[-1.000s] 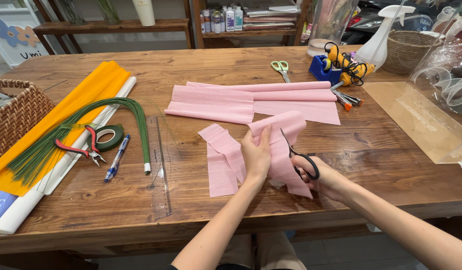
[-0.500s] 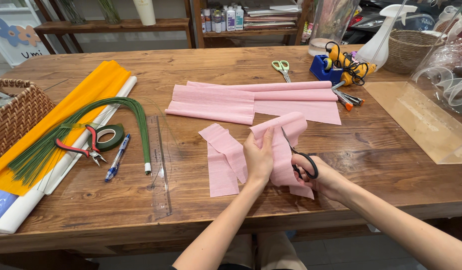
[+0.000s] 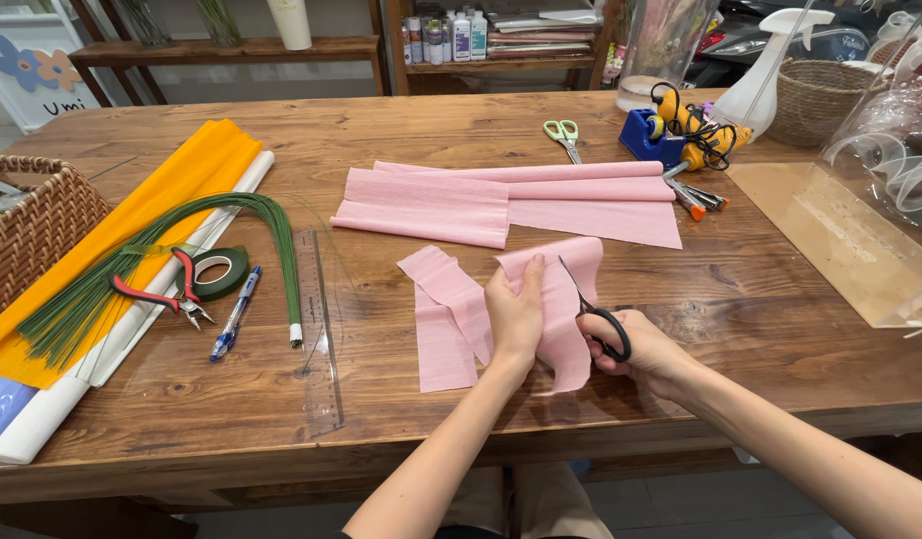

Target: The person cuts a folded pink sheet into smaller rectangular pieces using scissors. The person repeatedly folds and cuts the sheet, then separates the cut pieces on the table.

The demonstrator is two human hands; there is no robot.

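Note:
My left hand (image 3: 516, 314) pinches a strip of pink crepe paper (image 3: 566, 314) and holds it up off the wooden table (image 3: 461, 130). In my right hand (image 3: 640, 349) are black-handled scissors (image 3: 593, 309), whose blades cut into the strip's right side. Loose pink strips (image 3: 443, 319) lie just left of my left hand. A folded stack of pink crepe paper (image 3: 511, 200) lies flat farther back.
A clear ruler (image 3: 316, 329) lies left of the strips. Green floral wires (image 3: 151, 269), red pliers (image 3: 161, 294), green tape (image 3: 219, 271), a blue pen (image 3: 233, 314) and orange paper (image 3: 151, 210) sit left. A wicker basket (image 3: 31, 230) is far left; green scissors (image 3: 563, 135) and a glue gun (image 3: 695, 150) lie behind.
The scissors have worked farther into the pink strip, and my hands have shifted slightly with it. Everything else on the table is where it was.

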